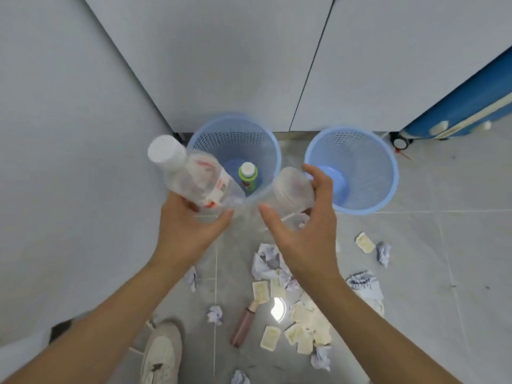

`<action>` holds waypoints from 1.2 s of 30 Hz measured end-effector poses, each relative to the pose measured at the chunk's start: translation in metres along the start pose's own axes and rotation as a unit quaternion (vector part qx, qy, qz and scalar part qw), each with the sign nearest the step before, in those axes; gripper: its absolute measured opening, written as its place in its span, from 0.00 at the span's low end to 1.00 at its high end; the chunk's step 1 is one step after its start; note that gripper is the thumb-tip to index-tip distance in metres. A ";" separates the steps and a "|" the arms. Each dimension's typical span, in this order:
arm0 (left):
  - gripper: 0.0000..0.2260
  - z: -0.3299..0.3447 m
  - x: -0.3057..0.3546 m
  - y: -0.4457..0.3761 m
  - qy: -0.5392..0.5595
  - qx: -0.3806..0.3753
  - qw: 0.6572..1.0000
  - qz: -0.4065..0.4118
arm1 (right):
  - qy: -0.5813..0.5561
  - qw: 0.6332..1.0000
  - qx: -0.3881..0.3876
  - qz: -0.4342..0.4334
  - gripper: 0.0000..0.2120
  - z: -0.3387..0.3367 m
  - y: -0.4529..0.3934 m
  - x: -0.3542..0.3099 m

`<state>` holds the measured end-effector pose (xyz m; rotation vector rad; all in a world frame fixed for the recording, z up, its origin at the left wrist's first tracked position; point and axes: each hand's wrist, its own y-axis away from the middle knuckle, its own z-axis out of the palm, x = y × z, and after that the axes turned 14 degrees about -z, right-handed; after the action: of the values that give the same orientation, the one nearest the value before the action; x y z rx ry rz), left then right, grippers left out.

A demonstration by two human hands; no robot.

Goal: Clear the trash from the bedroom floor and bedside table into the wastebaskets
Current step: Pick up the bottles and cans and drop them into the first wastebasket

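At six o'clock, nearest the viewer, a white shoe (160, 353) stands on the tiled floor (443, 273). Past it lies the remaining trash: crumpled paper balls (267, 261), pale flat wrappers (304, 322) and a brownish bottle (243, 325).

Above these, the left hand (188, 225) curls around a clear bottle with a white cap (191, 176), tilted toward eleven o'clock beside the left basket's rim. The right hand (304, 225) has its fingers spread and only half closed around a clear bottle (292, 189); it looks loosely held, perhaps about to go.

Beyond, at twelve o'clock, the left basket (266, 139) holds a green-labelled bottle (248, 176); the right basket (388, 167), at one o'clock, appears empty.

This looks like the bottle-dropping step; next, both bottles need letting go squarely over the left basket.
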<state>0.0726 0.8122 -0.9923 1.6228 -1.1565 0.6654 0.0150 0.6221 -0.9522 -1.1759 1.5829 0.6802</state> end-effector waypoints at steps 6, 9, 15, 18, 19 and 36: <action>0.31 -0.005 0.016 -0.105 0.018 0.027 0.999 -0.012 | 0.069 0.996 -0.007 -0.052 0.33 0.062 -0.110 0.034; 0.30 0.000 0.000 -0.136 0.000 0.029 1.000 -0.005 | 0.133 0.987 -0.035 -0.082 0.33 0.081 -0.139 0.069; 0.38 0.017 -0.031 -0.174 -0.139 0.047 0.989 0.004 | 0.261 0.948 -0.128 -0.128 0.30 0.108 -0.154 0.136; 0.37 0.029 -0.033 -0.179 -0.208 0.055 0.977 0.010 | 0.271 0.940 -0.153 -0.137 0.28 0.114 -0.155 0.145; 0.38 0.032 -0.034 -0.181 -0.214 0.048 0.975 0.019 | 0.268 0.941 -0.153 -0.139 0.27 0.115 -0.152 0.146; 0.16 0.039 -0.148 0.097 -0.167 -0.039 0.981 -0.087 | 0.203 0.955 -0.160 0.146 0.12 -0.028 0.199 0.136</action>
<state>-0.0781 0.8253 -1.0916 1.7891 -1.2422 0.2357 -0.1824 0.6227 -1.0945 -1.3958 2.0773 0.9586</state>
